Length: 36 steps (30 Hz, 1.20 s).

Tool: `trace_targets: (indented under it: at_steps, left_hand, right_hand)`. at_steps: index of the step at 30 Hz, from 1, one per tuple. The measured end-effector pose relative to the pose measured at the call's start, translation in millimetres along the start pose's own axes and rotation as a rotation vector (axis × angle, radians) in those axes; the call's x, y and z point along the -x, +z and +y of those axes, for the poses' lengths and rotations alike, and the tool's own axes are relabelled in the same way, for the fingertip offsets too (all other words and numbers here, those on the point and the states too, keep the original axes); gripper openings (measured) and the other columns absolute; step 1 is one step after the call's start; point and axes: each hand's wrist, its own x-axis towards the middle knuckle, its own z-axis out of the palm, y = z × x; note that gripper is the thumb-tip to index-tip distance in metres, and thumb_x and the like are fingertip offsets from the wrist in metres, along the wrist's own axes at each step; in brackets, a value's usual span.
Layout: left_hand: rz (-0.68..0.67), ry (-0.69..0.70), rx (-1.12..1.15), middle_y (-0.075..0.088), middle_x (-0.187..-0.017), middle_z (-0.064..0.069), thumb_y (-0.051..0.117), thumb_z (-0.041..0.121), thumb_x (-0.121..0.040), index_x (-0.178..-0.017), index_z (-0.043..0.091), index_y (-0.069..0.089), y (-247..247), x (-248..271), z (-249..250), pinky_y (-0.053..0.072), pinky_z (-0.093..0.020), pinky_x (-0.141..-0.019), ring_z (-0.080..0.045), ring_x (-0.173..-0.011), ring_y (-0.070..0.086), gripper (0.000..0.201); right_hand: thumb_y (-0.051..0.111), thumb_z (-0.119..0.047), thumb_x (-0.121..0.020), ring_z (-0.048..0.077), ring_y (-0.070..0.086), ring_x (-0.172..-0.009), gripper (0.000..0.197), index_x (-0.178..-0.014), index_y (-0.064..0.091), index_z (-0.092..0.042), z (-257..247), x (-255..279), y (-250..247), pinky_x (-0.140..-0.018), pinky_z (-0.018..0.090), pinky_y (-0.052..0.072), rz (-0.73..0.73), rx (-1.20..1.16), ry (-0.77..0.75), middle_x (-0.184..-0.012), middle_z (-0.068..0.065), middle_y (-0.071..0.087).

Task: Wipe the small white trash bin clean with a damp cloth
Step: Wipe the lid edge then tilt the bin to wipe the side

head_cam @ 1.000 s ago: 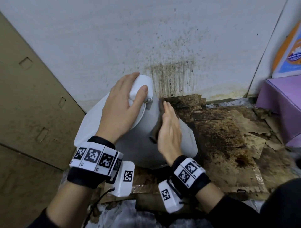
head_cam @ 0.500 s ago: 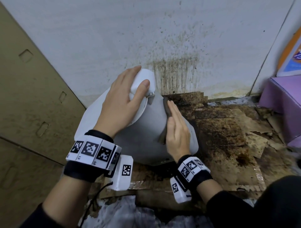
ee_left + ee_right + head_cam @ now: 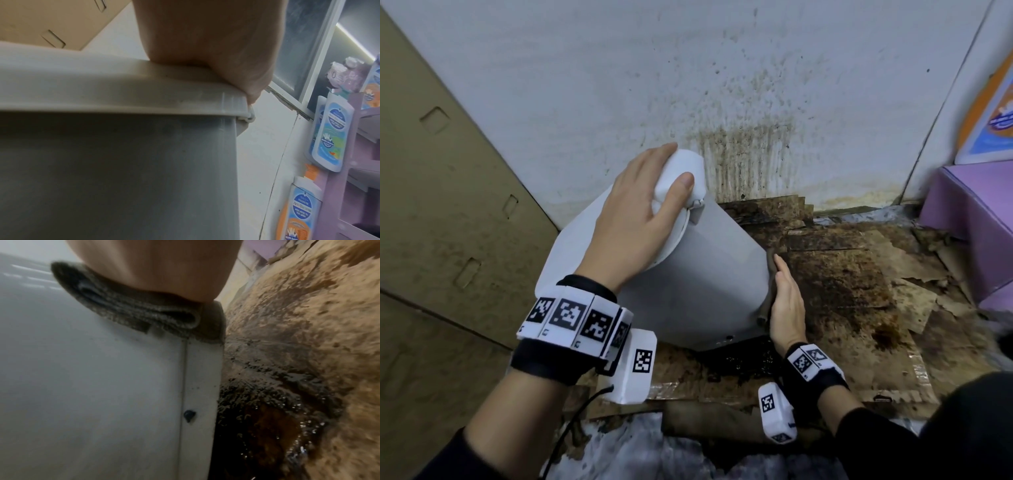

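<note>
The small white trash bin (image 3: 705, 291) stands tilted on the floor, its top leaning toward the wall. My left hand (image 3: 640, 212) grips its top, fingers and thumb curled round the white lid; in the left wrist view the palm (image 3: 205, 40) sits on the bin's rim (image 3: 123, 91). My right hand (image 3: 786, 301) lies flat with straight fingers against the bin's lower right side and presses the dark folded cloth (image 3: 769, 274) onto it. In the right wrist view the cloth (image 3: 144, 311) is squeezed between palm (image 3: 154, 264) and bin wall (image 3: 92, 386).
Stained, torn cardboard (image 3: 842, 284) covers the floor, with a wet dark patch (image 3: 743, 359) at the bin's base. The wall (image 3: 739, 147) behind is spattered brown. A brown cardboard panel (image 3: 448, 205) stands left. A purple shelf (image 3: 976, 212) with soap bottles (image 3: 327, 134) stands right.
My right hand has slid the cloth from the bin's front round to its right side and down toward the base. My left hand keeps its grip on the top.
</note>
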Motion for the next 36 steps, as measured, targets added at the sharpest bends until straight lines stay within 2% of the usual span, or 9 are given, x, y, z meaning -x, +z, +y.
trace_targets:
  at_steps: [5, 9, 13, 17, 20, 23, 27, 32, 36]
  left_hand:
    - [0.019, -0.021, 0.020, 0.043, -0.152, 0.009, 0.040, 0.048, -0.106, -0.152, 0.028, 0.040, -5.6, 1.9, -3.7, 0.030, -0.037, -0.118, -0.008, -0.142, 0.036, 0.049]
    - [0.021, -0.005, 0.014, 0.043, -0.153, 0.009, 0.040, 0.049, -0.106, -0.152, 0.028, 0.040, -3.5, 3.4, -4.1, 0.030, -0.035, -0.117, -0.010, -0.142, 0.037, 0.050]
    - [0.032, -0.003, 0.025, 0.043, -0.152, 0.010, 0.041, 0.048, -0.106, -0.151, 0.027, 0.041, -5.6, 5.6, -6.7, 0.030, -0.031, -0.117, -0.007, -0.141, 0.037, 0.050]
    - [0.018, -0.009, 0.036, 0.042, -0.153, 0.011, 0.041, 0.049, -0.105, -0.152, 0.028, 0.040, -7.4, 6.3, -6.6, 0.030, -0.033, -0.117, -0.006, -0.141, 0.036, 0.051]
    - [0.007, -0.018, 0.040, 0.041, -0.154, 0.012, 0.041, 0.049, -0.105, -0.153, 0.029, 0.039, -8.3, 6.9, -6.2, 0.030, -0.034, -0.118, -0.006, -0.142, 0.035, 0.051]
    - [0.009, -0.028, 0.050, 0.041, -0.154, 0.013, 0.041, 0.050, -0.105, -0.152, 0.030, 0.039, -10.4, 7.6, -7.1, 0.030, -0.035, -0.118, -0.005, -0.142, 0.036, 0.051]
    - [0.008, -0.019, 0.043, 0.041, -0.153, 0.013, 0.041, 0.049, -0.105, -0.152, 0.031, 0.039, -9.2, 7.4, -5.1, 0.030, -0.034, -0.117, -0.004, -0.140, 0.036, 0.050]
    - [0.016, -0.010, 0.031, 0.042, -0.153, 0.013, 0.042, 0.048, -0.105, -0.151, 0.030, 0.040, -4.2, 7.1, -1.7, 0.028, -0.029, -0.115, -0.005, -0.140, 0.036, 0.050]
    - [0.037, -0.013, 0.002, 0.041, -0.154, 0.012, 0.039, 0.049, -0.106, -0.152, 0.030, 0.040, -1.7, 7.7, -2.5, 0.028, -0.030, -0.115, -0.007, -0.141, 0.035, 0.050]
  right_hand:
    - [0.020, -0.054, -0.096, 0.006, 0.025, -0.155, 0.073, -0.159, 0.038, -0.021, -33.7, 7.9, 13.2, -0.130, 0.040, 0.015, -0.025, 0.032, -0.091, -0.168, -0.005, 0.033]
    - [0.016, -0.057, -0.098, 0.002, 0.015, -0.158, 0.075, -0.163, 0.027, -0.022, -87.8, 22.1, 34.3, -0.131, 0.038, 0.009, -0.137, 0.040, -0.285, -0.172, -0.006, 0.022]
    - [0.020, -0.041, -0.110, -0.003, 0.007, -0.157, 0.058, -0.165, 0.021, -0.024, -117.8, 32.8, 44.1, -0.131, 0.035, 0.007, -0.241, 0.086, -0.440, -0.173, -0.011, 0.016]
    - [0.028, -0.030, -0.111, 0.007, 0.021, -0.157, 0.053, -0.163, 0.030, -0.017, -92.7, 21.4, 38.4, -0.129, 0.035, 0.019, -0.145, 0.139, -0.562, -0.170, -0.005, 0.029]
    - [0.027, -0.032, -0.108, 0.008, 0.031, -0.154, 0.054, -0.159, 0.038, -0.017, -51.8, 11.4, 25.3, -0.127, 0.038, 0.026, -0.064, 0.117, -0.468, -0.165, -0.004, 0.038]
    - [0.028, -0.044, -0.103, 0.007, 0.034, -0.151, 0.058, -0.157, 0.042, -0.029, -15.8, 6.4, 7.6, -0.126, 0.042, 0.027, -0.017, 0.122, -0.227, -0.163, -0.010, 0.041]
    - [0.032, -0.048, -0.095, 0.021, 0.045, -0.143, 0.058, -0.151, 0.044, -0.043, -1.1, -2.0, -5.8, -0.118, 0.048, 0.035, -0.007, 0.029, 0.080, -0.157, -0.005, 0.049]
    - [0.031, -0.046, -0.098, 0.018, 0.041, -0.144, 0.059, -0.154, 0.043, -0.034, -9.1, -0.6, 0.1, -0.113, 0.037, 0.031, 0.027, 0.025, 0.091, -0.159, -0.003, 0.046]
    - [0.026, -0.048, -0.095, 0.016, 0.042, -0.143, 0.063, -0.151, 0.048, -0.029, -40.2, -0.6, 11.3, -0.116, 0.036, 0.030, 0.050, 0.012, 0.055, -0.156, -0.002, 0.050]
